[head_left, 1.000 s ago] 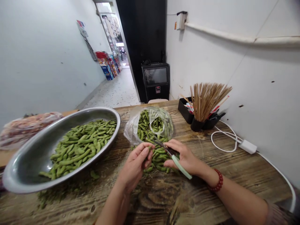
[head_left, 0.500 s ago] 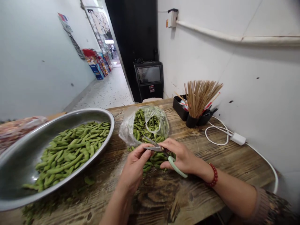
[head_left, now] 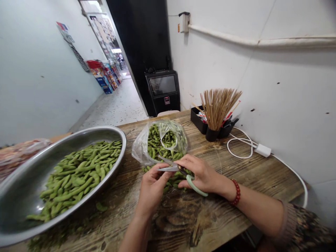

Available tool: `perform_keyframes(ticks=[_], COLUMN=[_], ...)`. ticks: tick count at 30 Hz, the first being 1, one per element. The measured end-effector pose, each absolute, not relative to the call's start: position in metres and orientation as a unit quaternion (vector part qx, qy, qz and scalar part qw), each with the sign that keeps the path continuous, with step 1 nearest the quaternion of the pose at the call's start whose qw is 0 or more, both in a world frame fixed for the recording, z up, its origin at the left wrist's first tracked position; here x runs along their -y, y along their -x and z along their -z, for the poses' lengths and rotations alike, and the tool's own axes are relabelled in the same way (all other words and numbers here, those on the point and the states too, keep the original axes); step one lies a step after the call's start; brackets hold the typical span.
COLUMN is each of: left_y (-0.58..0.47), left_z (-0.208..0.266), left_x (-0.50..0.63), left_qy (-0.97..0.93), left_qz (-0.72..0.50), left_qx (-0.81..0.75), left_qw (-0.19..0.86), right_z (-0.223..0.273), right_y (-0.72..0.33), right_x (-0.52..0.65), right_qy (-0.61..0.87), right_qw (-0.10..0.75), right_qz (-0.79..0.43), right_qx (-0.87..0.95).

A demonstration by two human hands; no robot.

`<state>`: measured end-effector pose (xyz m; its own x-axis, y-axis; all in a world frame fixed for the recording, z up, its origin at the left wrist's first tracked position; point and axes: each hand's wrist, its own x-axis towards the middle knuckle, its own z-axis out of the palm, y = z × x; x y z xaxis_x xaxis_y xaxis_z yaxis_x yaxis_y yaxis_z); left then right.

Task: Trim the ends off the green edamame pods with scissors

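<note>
1. With the right hand [head_left: 201,173], grips the scissors [head_left: 170,168] by a pale green handle, on the near side of the plastic bag [head_left: 140,148].
2. Holds the blades parted, pointing leftward across the fingers opposite, just short of the plastic bag.
3. With the left hand [head_left: 152,187], curls thumb and fingers toward each other at the blades, nearer than the plastic bag; impossible to tell whether closed on a pod, being partly covered by steel.
4. Under and behind both hands, at the near edge of the plastic bag: loose green pods [head_left: 173,180], lying on the wooden bench [head_left: 262,189].
5. Inside the plastic bag: bagged pods [head_left: 154,143], showing through its opening.
6. Left of the plastic bag: a metal bowl [head_left: 23,196], heaped with piled pods [head_left: 81,171].
7. Right of the plastic bag: a black holder [head_left: 198,120], beside upright brown sticks [head_left: 219,108].
</note>
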<state>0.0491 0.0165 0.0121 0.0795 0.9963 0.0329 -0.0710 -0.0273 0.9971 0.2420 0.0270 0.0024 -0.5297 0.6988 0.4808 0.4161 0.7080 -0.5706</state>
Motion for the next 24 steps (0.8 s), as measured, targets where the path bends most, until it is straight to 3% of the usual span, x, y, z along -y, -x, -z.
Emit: perform_keyframes(ticks=[11,24], left_y=[-0.046,-0.044], left_z=[-0.017,-0.015], left_x=[-0.019,-0.019], left_qy=[-0.613,-0.544], left_qz=[-0.484,-0.474], left_qx=[-0.445,-0.463], left_qw=[0.438,0.515], right_z=[-0.001,-0.003], right_y=[-0.244,-0.249], right_x=[-0.028,-0.031], right_qy=[0.323,0.304], right_qw=[0.341,0.329], right_qz=[-0.188,-0.212], right_qx=[0.863,0.868])
